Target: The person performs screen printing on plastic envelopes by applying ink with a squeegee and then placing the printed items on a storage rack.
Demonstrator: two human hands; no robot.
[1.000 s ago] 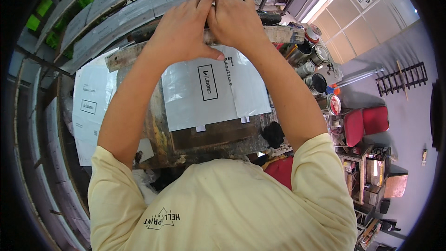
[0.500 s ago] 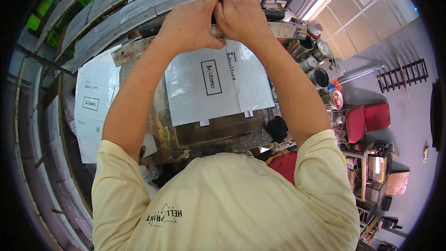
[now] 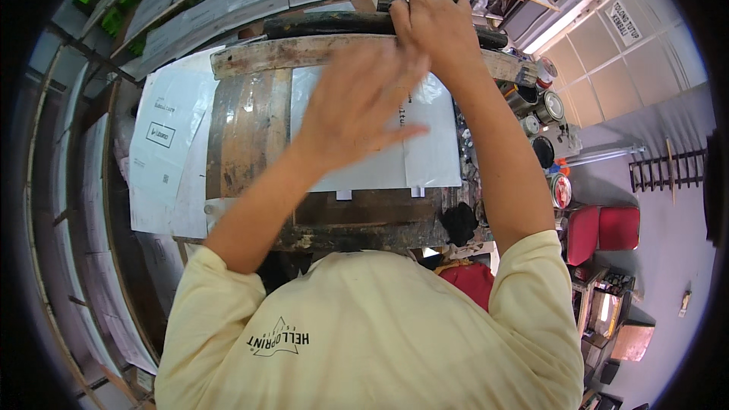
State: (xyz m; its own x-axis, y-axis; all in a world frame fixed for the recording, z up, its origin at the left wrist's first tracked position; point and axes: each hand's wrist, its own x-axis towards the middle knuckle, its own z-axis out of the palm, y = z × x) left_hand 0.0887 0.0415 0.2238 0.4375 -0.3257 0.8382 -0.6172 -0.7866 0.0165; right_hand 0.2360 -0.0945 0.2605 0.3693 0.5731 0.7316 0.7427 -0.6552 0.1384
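Note:
A white plastic sheet or bag with dark print [image 3: 433, 156] lies on a stained wooden work board [image 3: 250, 137]. Two small white tabs stick out under its near edge. Over this sheet hovers my left hand [image 3: 357, 106], smeared by motion, thumb spread from the outstretched fingers, nothing visible in it. My right hand [image 3: 439, 26] is farther away, past a worn wooden bar [image 3: 304, 52] that crosses the board's far side. Its fingers are curled by a dark object whose shape they hide. A black padded roll [image 3: 334, 24] runs behind the bar.
Left of the board lie printed white sheets [image 3: 171, 137]. Racks holding more white sheets [image 3: 250, 4] rise at the far left. Paint cans [image 3: 548, 108] crowd the right edge, near a black crumpled cloth [image 3: 459, 223]. A red chair [image 3: 619, 228] stands farther right.
My hands were together above the far bar. The left has come back toward me over the sheet; the right has stayed at the far side. The view has shifted slightly.

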